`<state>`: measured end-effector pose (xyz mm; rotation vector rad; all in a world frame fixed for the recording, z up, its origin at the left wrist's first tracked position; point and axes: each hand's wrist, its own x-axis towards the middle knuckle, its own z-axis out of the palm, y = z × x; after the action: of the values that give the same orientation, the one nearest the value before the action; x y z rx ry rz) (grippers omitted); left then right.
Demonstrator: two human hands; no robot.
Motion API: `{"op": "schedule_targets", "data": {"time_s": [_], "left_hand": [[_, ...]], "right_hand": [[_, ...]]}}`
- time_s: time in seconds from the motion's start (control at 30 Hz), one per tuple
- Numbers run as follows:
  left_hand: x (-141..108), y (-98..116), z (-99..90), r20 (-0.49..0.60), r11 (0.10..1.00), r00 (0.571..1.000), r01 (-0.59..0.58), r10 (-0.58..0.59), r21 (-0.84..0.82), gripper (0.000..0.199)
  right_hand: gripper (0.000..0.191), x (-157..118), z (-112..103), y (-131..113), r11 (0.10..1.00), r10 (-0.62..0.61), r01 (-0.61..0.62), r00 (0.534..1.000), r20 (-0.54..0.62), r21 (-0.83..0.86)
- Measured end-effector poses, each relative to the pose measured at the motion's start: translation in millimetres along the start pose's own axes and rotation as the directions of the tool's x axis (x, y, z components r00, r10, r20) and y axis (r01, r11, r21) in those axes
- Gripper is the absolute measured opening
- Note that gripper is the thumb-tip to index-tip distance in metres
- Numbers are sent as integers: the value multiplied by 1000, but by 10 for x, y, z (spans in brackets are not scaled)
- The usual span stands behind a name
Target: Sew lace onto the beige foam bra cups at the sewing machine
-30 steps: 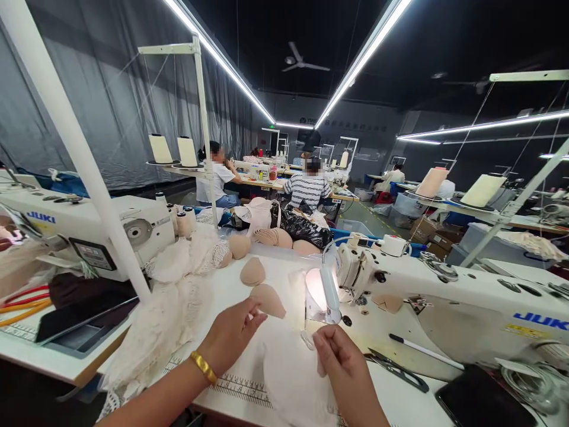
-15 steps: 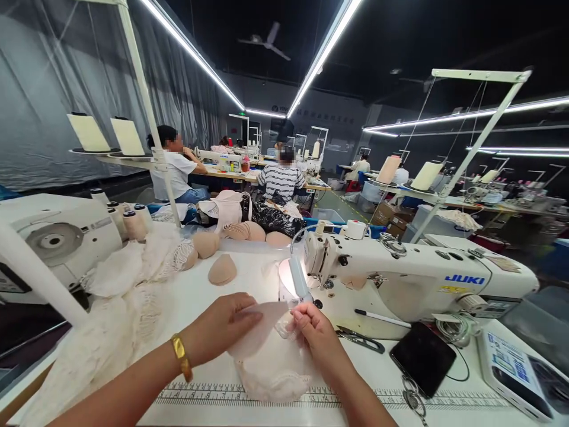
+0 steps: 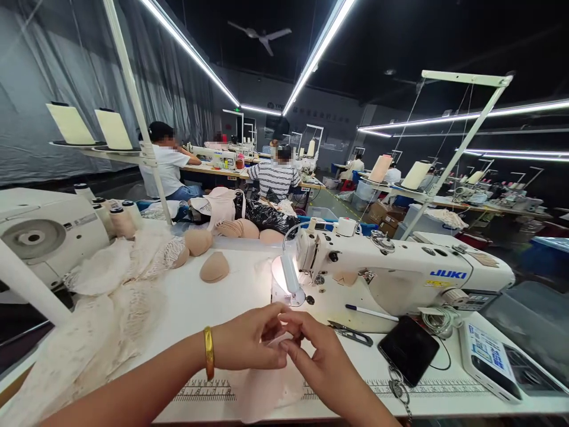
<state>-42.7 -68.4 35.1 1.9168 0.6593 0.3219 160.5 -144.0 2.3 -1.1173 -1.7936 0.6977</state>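
Note:
My left hand [image 3: 249, 337], with a gold bracelet at the wrist, pinches the upper edge of a pale pink fabric piece [image 3: 267, 394]. Close against it, my right hand [image 3: 317, 353] has thumb and fingers closed on the same edge. The fabric hangs below both hands, over the ruler strip [image 3: 204, 391] at the table's front edge. Just beyond the hands is the lit needle area of a white sewing machine [image 3: 400, 267]. A beige cup pad [image 3: 214, 267] lies on the table to the left.
Lace fabric [image 3: 89, 338] is heaped at the left. Right of my hands lie thread snips [image 3: 351, 333], a pen [image 3: 371, 312], a black phone [image 3: 409, 350] and a white device [image 3: 489, 359]. More cups and a black bag [image 3: 271, 218] sit behind. Other people sit farther back.
My hands have come together at the fabric's upper edge, my left hand moving right. The fabric now hangs lower between them. The whole view has shifted slightly.

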Motion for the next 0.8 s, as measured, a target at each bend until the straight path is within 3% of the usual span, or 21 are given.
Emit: {"op": "schedule_targets", "data": {"time_s": [0.07, 0.1, 0.17, 0.2, 0.27, 0.33, 0.37, 0.4, 0.47, 0.53, 0.57, 0.67, 0.73, 0.8], "left_hand": [[-20, -55, -78, 115, 992, 987, 122, -116, -44, 29], [-37, -84, -120, 92, 988, 984, 155, -154, -9, 18], [-77, -133, -212, -114, 972, 985, 152, -133, 181, 6], [-99, -154, -261, -250, 938, 968, 118, -35, 326, 2], [-148, -198, -356, -412, 776, 864, 39, 291, 630, 7], [-200, -258, -423, -366, 549, 752, 7, 548, 836, 17], [-226, -295, -436, -317, 458, 733, 8, 602, 889, 19], [-247, -335, -433, -267, 400, 751, 4, 604, 916, 17], [-264, -412, -379, -168, 373, 844, -41, 510, 927, 8], [-218, -471, -289, -63, 397, 905, -121, 421, 910, 14], [-164, -493, -244, -23, 405, 910, -161, 413, 900, 15], [110, -549, -156, 32, 370, 869, -243, 493, 897, 24], [326, -607, -137, 86, 322, 854, -284, 513, 903, 26], [494, -692, -128, 135, 281, 867, -297, 480, 913, 27]], "right_hand": [[32, 12, -42, -11, 995, -83, 79, 993, -80, -58], [32, 27, -50, -14, 991, -117, 107, 984, -133, -83], [31, 78, -25, -24, 982, -168, 144, 961, -220, -123], [32, 112, 9, -28, 978, -186, 155, 949, -255, -138], [36, 191, 104, -12, 974, -205, 159, 926, -317, -163], [42, 268, 198, 70, 962, -235, 168, 913, -334, -216], [42, 302, 229, 141, 939, -284, 197, 907, -310, -283], [40, 329, 243, 231, 895, -351, 241, 900, -258, -376], [30, 365, 218, 437, 725, -494, 373, 867, -61, -579], [26, 379, 140, 630, 547, -533, 490, 829, 169, -679], [26, 381, 93, 706, 493, -518, 527, 817, 253, -692], [26, 383, -23, 839, 460, -460, 555, 817, 349, -693], [27, 383, -66, 871, 502, -438, 523, 840, 319, -689], [30, 378, -95, 885, 571, -403, 473, 874, 272, -671]]}}
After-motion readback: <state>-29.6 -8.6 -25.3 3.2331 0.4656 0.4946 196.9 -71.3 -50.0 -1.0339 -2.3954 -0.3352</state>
